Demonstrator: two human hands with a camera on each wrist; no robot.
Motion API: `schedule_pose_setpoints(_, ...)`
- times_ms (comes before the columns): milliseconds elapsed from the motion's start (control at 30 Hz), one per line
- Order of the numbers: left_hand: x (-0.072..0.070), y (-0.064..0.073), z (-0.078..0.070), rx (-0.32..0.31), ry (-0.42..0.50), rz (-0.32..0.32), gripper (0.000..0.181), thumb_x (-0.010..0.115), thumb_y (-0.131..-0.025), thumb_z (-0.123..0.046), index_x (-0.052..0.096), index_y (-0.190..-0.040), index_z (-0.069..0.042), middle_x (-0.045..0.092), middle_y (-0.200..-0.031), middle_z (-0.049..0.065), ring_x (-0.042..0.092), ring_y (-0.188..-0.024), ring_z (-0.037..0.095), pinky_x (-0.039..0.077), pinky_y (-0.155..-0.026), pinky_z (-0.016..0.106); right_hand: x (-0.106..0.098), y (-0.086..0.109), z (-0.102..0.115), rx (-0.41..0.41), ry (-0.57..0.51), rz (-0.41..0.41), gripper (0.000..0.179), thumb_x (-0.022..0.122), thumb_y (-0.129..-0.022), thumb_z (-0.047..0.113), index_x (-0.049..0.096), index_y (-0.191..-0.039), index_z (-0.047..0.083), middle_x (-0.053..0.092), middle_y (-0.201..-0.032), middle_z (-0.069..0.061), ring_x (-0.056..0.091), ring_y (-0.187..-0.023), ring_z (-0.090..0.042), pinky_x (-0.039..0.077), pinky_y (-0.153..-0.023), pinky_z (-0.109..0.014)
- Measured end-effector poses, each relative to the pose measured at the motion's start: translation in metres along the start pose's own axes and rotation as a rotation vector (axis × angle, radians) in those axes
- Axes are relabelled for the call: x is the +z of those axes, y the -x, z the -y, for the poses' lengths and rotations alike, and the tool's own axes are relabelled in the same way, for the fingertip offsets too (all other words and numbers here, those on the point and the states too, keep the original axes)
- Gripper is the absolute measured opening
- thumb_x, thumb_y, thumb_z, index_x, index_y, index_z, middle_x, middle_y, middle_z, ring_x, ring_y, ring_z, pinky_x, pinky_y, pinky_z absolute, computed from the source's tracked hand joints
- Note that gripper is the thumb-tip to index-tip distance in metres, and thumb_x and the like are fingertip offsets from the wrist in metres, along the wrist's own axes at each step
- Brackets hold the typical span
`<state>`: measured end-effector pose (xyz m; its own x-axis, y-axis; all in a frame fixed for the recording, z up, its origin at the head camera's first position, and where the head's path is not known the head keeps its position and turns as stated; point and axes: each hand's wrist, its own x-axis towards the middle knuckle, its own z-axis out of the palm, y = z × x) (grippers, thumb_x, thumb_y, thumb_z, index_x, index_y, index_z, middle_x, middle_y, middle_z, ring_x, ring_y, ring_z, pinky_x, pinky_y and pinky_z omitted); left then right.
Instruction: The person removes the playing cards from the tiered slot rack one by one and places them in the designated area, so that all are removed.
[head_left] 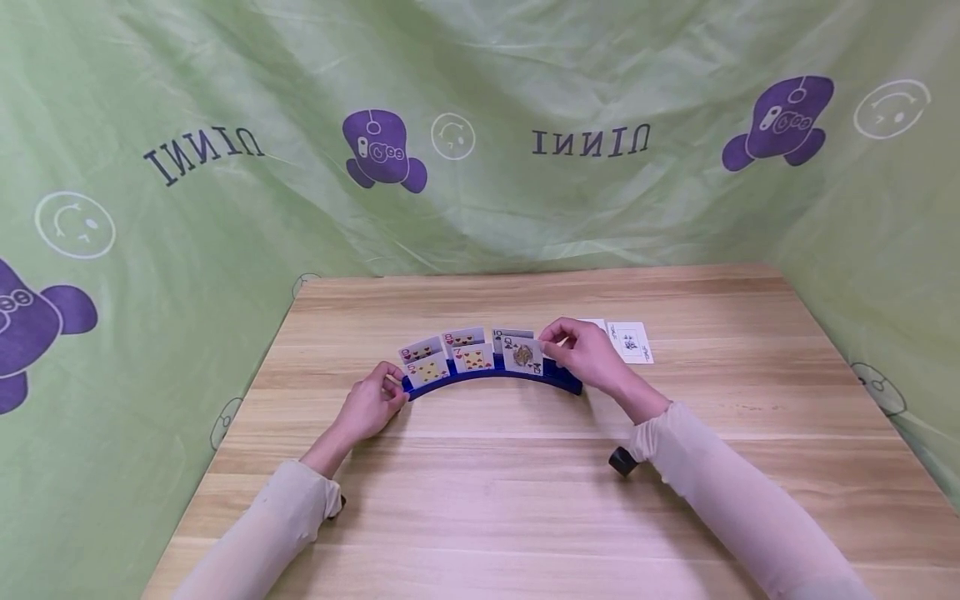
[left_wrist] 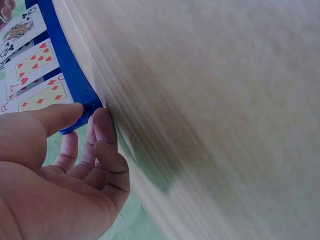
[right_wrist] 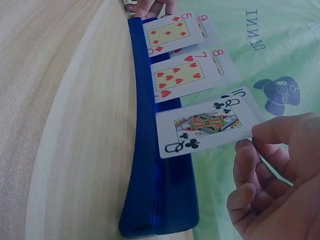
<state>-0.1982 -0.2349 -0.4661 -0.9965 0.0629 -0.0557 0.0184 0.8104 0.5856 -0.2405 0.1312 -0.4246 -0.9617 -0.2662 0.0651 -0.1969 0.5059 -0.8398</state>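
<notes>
A curved blue card holder (head_left: 495, 372) stands on the table with playing cards in two rows. My left hand (head_left: 371, 400) pinches its left end between thumb and fingers. At the other side, my right hand (head_left: 581, 354) pinches the edge of the queen of clubs (right_wrist: 207, 125) between thumb and index finger. The queen's lower edge is at the front of the holder. To its left stand the seven of hearts (right_wrist: 185, 77) and the five of diamonds (right_wrist: 172, 35). Behind them are a nine (head_left: 420, 350), an eight (head_left: 463, 337) and a ten (head_left: 513, 334), partly hidden.
A joker card (head_left: 631, 342) lies on the wooden table (head_left: 480, 500) beyond my right hand, next to another card (head_left: 597, 322) mostly hidden by that hand. Green cloth (head_left: 480, 217) with purple figures hangs around the table. Dark devices (head_left: 622, 461) are worn at the wrists.
</notes>
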Motion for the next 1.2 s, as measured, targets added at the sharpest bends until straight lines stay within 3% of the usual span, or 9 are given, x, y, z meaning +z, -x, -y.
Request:
schedule_pose_setpoints(667,-0.001,0.001,-0.002,0.004,0.009,0.007,0.026,0.07,-0.089,-0.01,0.054,-0.11,-0.009,0.071,-0.092,0.007,0.067,-0.076,0.015,0.05,-0.074,0.034,-0.018,0.006,-0.003,0.034,-0.044,0.016,0.012,0.065,-0.093,0.013,0.067,-0.102,0.006,0.066,-0.09,-0.01,0.06,-0.07,-0.017,0.051,-0.064,-0.026)
schedule_pose_setpoints(1000,-0.002,0.001,-0.002,0.011,0.007,0.005,0.026,0.07,-0.089,-0.01,0.055,-0.11,-0.009,0.071,-0.092,0.007,0.067,-0.077,0.016,0.051,-0.075,0.035,-0.027,0.007,-0.006,0.053,-0.073,0.0,0.014,0.064,-0.092,0.01,0.066,-0.104,0.003,0.067,-0.088,-0.012,0.063,-0.073,-0.026,0.052,-0.061,-0.029)
schedule_pose_setpoints(1200,-0.001,0.001,-0.001,0.013,0.007,0.004,0.026,0.07,-0.088,-0.01,0.055,-0.11,-0.008,0.071,-0.092,0.008,0.067,-0.077,0.016,0.051,-0.076,0.036,-0.035,0.009,-0.01,0.054,-0.086,-0.02,0.014,0.062,-0.094,0.01,0.066,-0.105,0.003,0.067,-0.087,-0.012,0.059,-0.066,-0.018,0.049,-0.059,-0.026)
